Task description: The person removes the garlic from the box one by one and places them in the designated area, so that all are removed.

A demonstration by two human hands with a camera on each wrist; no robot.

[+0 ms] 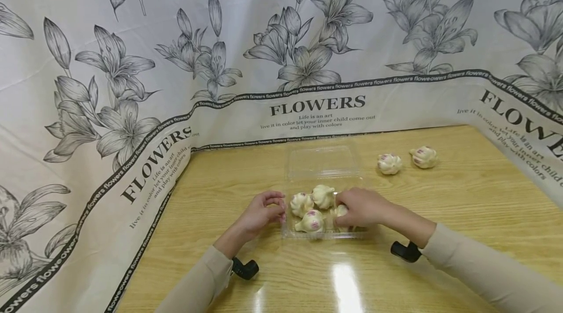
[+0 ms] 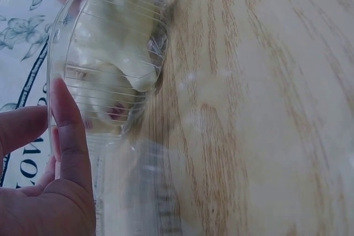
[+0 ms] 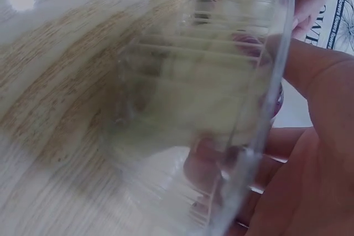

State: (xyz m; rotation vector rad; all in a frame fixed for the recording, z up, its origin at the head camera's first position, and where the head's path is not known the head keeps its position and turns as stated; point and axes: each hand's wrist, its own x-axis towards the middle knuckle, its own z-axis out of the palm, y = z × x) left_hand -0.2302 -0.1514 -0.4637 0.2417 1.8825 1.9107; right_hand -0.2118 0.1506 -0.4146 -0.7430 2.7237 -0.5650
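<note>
A clear plastic clamshell box point(image 1: 327, 236) lies with its lid point(image 1: 322, 160) folded back. Three garlic bulbs, one of them a front bulb point(image 1: 311, 221), sit in its left and middle part. My left hand point(image 1: 264, 212) pinches the box's left rim between thumb and fingers, as the left wrist view shows. Reaching into the right side of the box, my right hand point(image 1: 362, 207) grips another garlic bulb point(image 3: 204, 81) from above, its fingers seen through the ribbed wall in the right wrist view. That bulb is partly hidden by the hand in the head view.
Two more garlic bulbs lie on the wooden table point(image 1: 228, 171) to the back right, a nearer bulb point(image 1: 389, 164) and a farther bulb point(image 1: 424, 157). A white flower-printed curtain point(image 1: 321, 112) hangs along the back and both sides of the table.
</note>
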